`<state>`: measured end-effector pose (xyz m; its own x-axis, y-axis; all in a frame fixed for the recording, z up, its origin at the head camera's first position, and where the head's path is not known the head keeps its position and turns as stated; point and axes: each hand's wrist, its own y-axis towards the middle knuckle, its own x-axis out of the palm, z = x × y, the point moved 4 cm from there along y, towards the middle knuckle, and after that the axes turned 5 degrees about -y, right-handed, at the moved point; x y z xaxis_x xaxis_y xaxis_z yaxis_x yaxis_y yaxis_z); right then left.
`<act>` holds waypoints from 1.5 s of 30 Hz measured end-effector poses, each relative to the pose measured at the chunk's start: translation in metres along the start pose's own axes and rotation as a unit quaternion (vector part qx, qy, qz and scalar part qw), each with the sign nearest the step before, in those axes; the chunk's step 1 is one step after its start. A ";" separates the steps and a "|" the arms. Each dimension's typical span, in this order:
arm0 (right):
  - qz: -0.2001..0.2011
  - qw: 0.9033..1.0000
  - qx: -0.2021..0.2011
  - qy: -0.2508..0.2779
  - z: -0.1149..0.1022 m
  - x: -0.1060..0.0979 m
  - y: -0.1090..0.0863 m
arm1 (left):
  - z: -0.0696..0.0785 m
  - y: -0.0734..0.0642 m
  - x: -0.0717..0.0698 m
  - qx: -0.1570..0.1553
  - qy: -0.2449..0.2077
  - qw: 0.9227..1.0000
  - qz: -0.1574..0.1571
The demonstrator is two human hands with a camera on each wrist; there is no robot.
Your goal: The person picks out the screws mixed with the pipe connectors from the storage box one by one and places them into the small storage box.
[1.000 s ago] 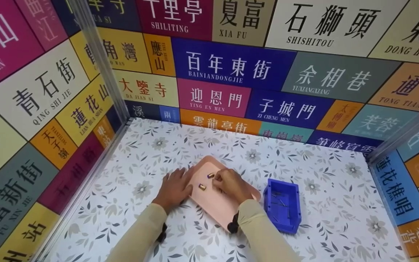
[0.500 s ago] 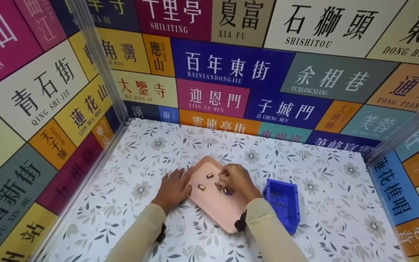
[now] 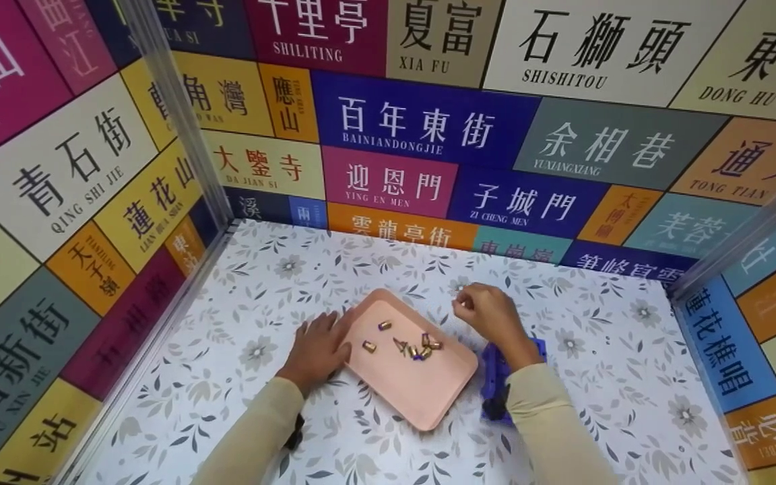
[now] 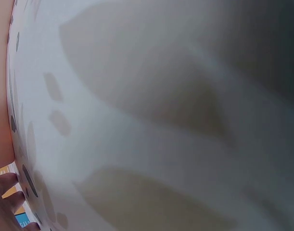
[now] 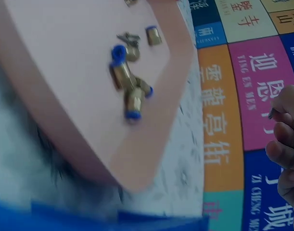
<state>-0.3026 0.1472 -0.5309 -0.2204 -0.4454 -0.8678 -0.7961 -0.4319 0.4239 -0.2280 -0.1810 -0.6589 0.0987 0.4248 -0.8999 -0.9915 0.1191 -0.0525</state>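
A pink tray point(image 3: 422, 401) lies slantwise on the table. My left hand point(image 3: 319, 349) rests at its left edge with fingers extended; only fingertips point(image 4: 14, 199) show in the left wrist view. Brass push-in fittings with blue collars point(image 5: 133, 103) lie bunched in the tray, beside small grey screws point(image 5: 128, 38). One separate fitting point(image 3: 369, 347) sits farther left in it. Over the table right of the tray, my right hand point(image 3: 492, 318) pinches what looks like a small grey screw point(image 5: 272, 113), mostly hidden by the fingers. Beneath the right wrist stands a blue bin point(image 3: 494, 374), largely covered.
Flower-patterned white covering point(image 3: 260, 269) spreads over the table around the tray. Printed panels with large characters point(image 3: 428, 121) wall it in at the back and both sides. A clear corner strip point(image 3: 216, 182) stands at the back left.
My right hand has lifted off the tray and moved right, over the blue bin's far end. The bunch of fittings is uncovered. My left hand has stayed on the tray's edge.
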 end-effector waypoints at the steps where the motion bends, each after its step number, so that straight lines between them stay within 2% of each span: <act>1: 0.003 1.000 -0.004 -0.008 0.003 -0.006 -0.002 | -0.001 0.000 0.001 0.005 0.001 1.000 0.004; 5: 0.002 0.999 -0.013 -0.036 0.016 -0.025 -0.009 | -0.004 0.003 0.004 0.017 0.014 1.000 0.015; 12: -0.008 0.998 -0.007 -0.056 0.038 -0.053 -0.028 | -0.006 0.005 0.005 0.007 0.009 1.000 0.008; 17: -0.026 0.997 0.004 -0.074 0.055 -0.065 -0.048 | -0.003 0.004 0.003 0.000 0.008 1.000 0.001; 28: -0.031 0.998 -0.008 -0.060 0.073 -0.069 -0.086 | -0.003 0.004 0.003 -0.011 0.004 1.000 -0.011; 35: -0.035 0.999 -0.002 -0.033 0.075 -0.067 -0.096 | -0.003 0.004 0.003 -0.010 0.005 1.000 0.000; 45: -0.038 0.999 0.004 -0.024 0.079 -0.063 -0.101 | -0.001 0.005 0.003 -0.025 0.005 1.000 -0.013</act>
<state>-0.2531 0.2810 -0.5397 -0.1853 -0.3725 -0.9094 -0.8160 -0.4573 0.3536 -0.2325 -0.1799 -0.6621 0.1245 0.4130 -0.9022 -0.9915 0.0853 -0.0978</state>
